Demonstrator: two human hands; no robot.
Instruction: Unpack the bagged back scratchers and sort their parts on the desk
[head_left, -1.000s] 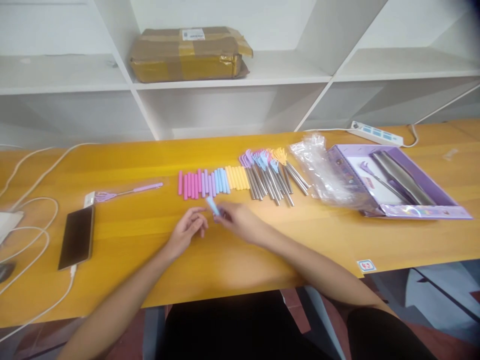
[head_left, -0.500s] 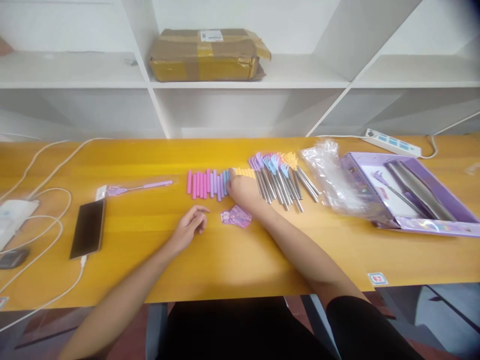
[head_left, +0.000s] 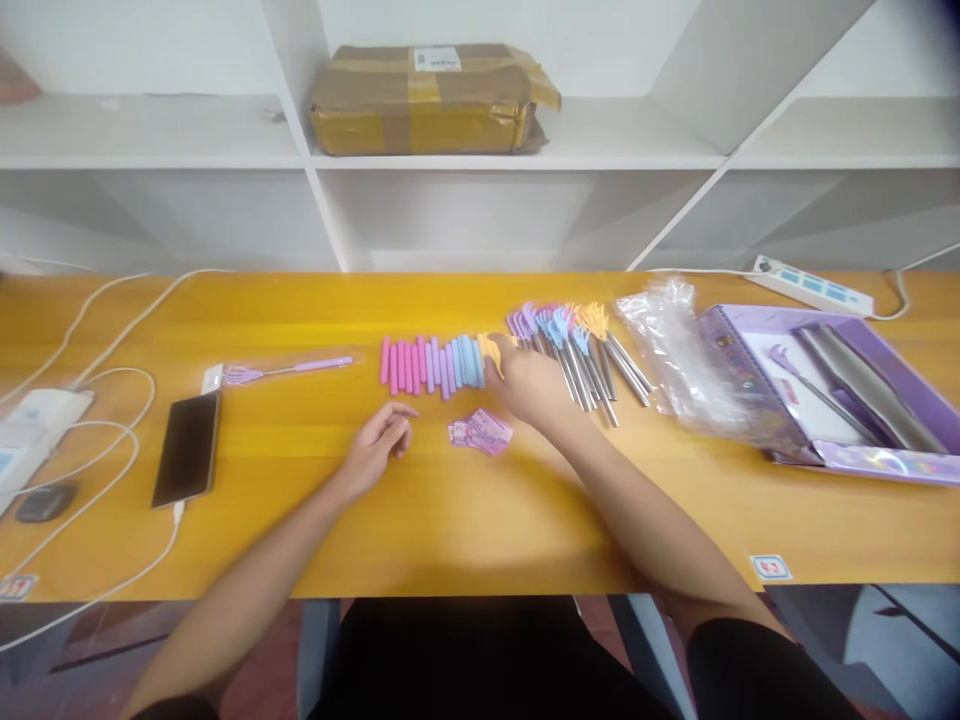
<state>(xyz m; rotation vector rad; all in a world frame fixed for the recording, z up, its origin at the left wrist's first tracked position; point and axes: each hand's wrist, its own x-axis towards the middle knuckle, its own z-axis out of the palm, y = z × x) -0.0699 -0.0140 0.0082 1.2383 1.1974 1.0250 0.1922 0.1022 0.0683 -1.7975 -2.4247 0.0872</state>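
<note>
Where yellow tubes (head_left: 490, 352) form the coloured row's right end on the worktop (head_left: 420, 540), the right hand (head_left: 529, 385) partly covers them; its grip cannot be determined. The left hand (head_left: 377, 441), loosely curled, forefinger extended, lies left of the pink cards (head_left: 484, 431).

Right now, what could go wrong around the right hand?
The right hand, at the yellow grips, could roll the adjacent blue grips out of line. It's also close to the steel-shafted back scratchers and might jostle them. The pink printed cards lie nearer the body and could get swept aside.
</note>
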